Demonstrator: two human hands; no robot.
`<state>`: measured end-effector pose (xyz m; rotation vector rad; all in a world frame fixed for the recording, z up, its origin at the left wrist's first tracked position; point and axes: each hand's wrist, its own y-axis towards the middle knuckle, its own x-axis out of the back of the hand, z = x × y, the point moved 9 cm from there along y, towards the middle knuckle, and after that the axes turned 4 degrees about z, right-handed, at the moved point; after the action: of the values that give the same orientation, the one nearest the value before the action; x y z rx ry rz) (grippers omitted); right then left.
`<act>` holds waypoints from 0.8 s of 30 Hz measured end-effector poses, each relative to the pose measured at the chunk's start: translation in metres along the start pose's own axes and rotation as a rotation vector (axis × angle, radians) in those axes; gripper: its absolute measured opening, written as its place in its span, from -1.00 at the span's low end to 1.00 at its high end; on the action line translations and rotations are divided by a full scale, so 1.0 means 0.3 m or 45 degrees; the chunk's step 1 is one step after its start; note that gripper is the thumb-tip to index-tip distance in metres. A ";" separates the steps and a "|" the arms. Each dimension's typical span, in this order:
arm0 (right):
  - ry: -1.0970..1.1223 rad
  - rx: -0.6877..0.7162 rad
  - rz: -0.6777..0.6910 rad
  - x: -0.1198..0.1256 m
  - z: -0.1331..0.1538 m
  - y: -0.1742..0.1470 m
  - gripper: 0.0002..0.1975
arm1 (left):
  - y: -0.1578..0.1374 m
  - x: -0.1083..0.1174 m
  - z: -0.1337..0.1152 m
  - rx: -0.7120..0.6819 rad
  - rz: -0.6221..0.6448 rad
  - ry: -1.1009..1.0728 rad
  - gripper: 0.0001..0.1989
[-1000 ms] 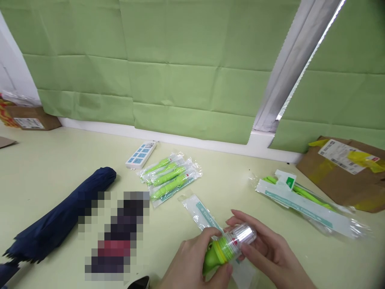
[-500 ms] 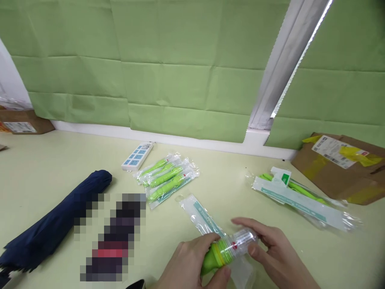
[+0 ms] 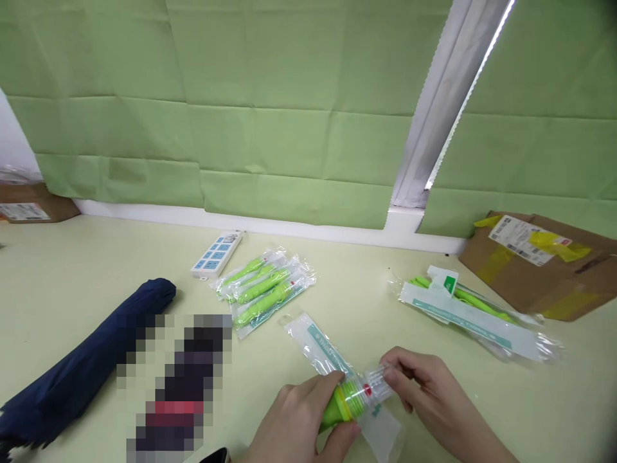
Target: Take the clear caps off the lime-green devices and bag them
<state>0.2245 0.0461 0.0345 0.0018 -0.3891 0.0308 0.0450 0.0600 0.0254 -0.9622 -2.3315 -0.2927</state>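
Observation:
My left hand (image 3: 308, 411) is wrapped round a bright green ribbed handle (image 3: 343, 406) with a yellow ring. From its right end extends a clear plastic cap (image 3: 378, 384) with a red dot near its base. My right hand (image 3: 424, 392) pinches the far end of that cap between thumb and index finger. What kind of tool this is I cannot tell; my fingers hide part of it. Underneath, an opened clear wrapper (image 3: 321, 344) with a teal printed strip lies on the table.
Several wrapped green tools (image 3: 265, 289) lie mid-table beside a white case (image 3: 216, 254) with blue labels. More green items in wrappers (image 3: 463, 315) lie right, before a cardboard box (image 3: 540, 276). A navy umbrella (image 3: 106, 341) and a pixelated dark object (image 3: 178, 386) are left.
My right hand has closed from a loose, spread pose into a pinch on the end of the clear cap. My left hand keeps its hold on the green handle. The view has shifted slightly.

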 end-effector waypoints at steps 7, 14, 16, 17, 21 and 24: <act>0.101 -0.010 0.133 -0.038 0.038 -0.018 -0.65 | -0.002 0.025 -0.022 0.009 -0.031 -0.045 -0.63; -0.182 -0.031 0.105 -0.042 0.016 -0.029 -0.67 | -0.012 0.006 0.002 -0.006 -0.015 0.077 -0.55; -0.268 -0.036 0.087 -0.048 0.024 -0.033 -0.66 | -0.020 0.009 -0.005 -0.113 -0.078 0.197 -0.55; -0.305 -0.034 0.091 -0.054 0.032 -0.034 -0.66 | -0.026 0.011 -0.013 -0.183 -0.119 0.273 -0.56; -0.382 -0.036 0.136 -0.090 0.047 -0.031 -0.60 | -0.061 0.011 -0.068 -0.514 -0.284 0.640 -0.58; -0.405 -0.017 0.119 -0.103 0.039 -0.019 -0.51 | -0.063 0.004 -0.100 -0.596 -0.264 0.772 -0.54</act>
<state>0.1916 0.0394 0.0336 -0.0248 -0.7073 0.1214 0.0442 0.0348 0.0505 -0.6969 -1.8205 -1.0890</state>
